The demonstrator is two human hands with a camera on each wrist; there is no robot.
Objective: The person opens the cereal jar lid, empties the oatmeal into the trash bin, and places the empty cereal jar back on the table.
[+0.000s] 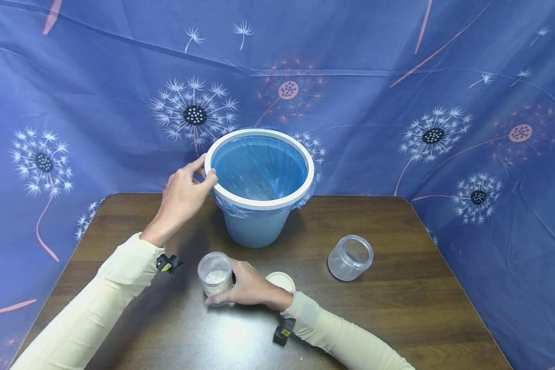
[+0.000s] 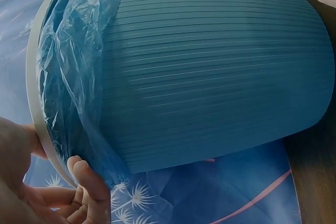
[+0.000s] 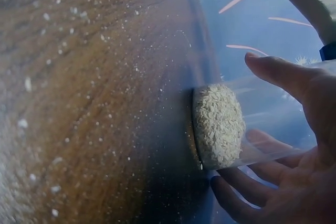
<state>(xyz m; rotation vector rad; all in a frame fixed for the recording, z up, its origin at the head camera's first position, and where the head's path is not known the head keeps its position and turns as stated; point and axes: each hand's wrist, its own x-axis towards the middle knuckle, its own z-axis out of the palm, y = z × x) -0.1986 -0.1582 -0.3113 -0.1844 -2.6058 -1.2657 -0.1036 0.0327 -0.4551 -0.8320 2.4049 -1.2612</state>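
Note:
A blue ribbed trash bin with a white rim stands upright at the back of the table, lined with a thin blue plastic bag. My left hand pinches the left side of that rim, thumb over the top and fingers below on the outside. My right hand is curled round a clear jar standing on the table in front of the bin. Grains of rice fill the jar's lower part, and its top is uncovered.
To the right stands a second clear jar, lidless, with nothing seen inside. A cream round lid lies partly behind my right wrist. White specks dot the wooden table near the rice jar. Behind the table hangs a blue dandelion-patterned cloth.

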